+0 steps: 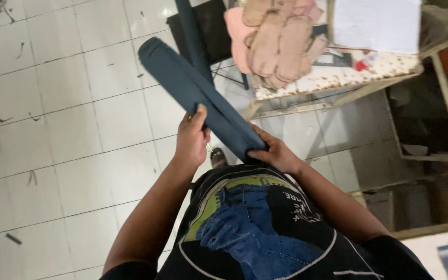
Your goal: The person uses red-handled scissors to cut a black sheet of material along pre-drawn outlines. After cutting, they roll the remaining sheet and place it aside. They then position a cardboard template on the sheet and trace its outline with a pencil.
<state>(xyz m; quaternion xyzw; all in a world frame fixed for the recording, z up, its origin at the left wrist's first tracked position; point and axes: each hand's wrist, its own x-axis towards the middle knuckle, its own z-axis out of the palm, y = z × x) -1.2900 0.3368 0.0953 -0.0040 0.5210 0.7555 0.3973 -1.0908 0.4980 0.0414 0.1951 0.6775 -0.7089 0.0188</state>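
White floor tiles [68, 103] with dark scuffs spread out below me on the left. My left hand [192, 140] is closed around the long dark blue folded fabric piece [195, 91], thumb up along its edge, near the middle of its length. The piece slants from upper left, where its rounded end hangs free over the floor, down to my right hand [275, 154], which pinches the lower end against my black printed shirt [255, 218]. I judge it light and soft but stiffened by its folded layers, so it holds its line; the cloth looks smooth, so gripping the edges near each end seems safest. Behind it stands a black folding chair [208, 31]. Further right, a worn metal-framed surface [338, 78] carries a stack of tan flat sole-shaped cut-outs [281, 44] and a white sheet [377, 23], close to the fabric's swing.
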